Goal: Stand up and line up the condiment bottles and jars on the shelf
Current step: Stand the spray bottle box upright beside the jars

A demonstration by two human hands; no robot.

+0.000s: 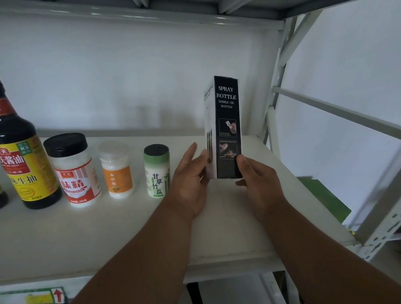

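Gripping tall rectangular cardboard spray-bottle box (225, 128) upright.

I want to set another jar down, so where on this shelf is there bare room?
Bare: the front strip of the shelf, and the back stretch behind the small jars. Crowded: the left row, soy sauce bottle to green-label jar; both hands hold the spray bottle box.

Upright soy sauce bottle (16, 150), three jars (73, 170), boxed spray bottle (225, 128) in a row
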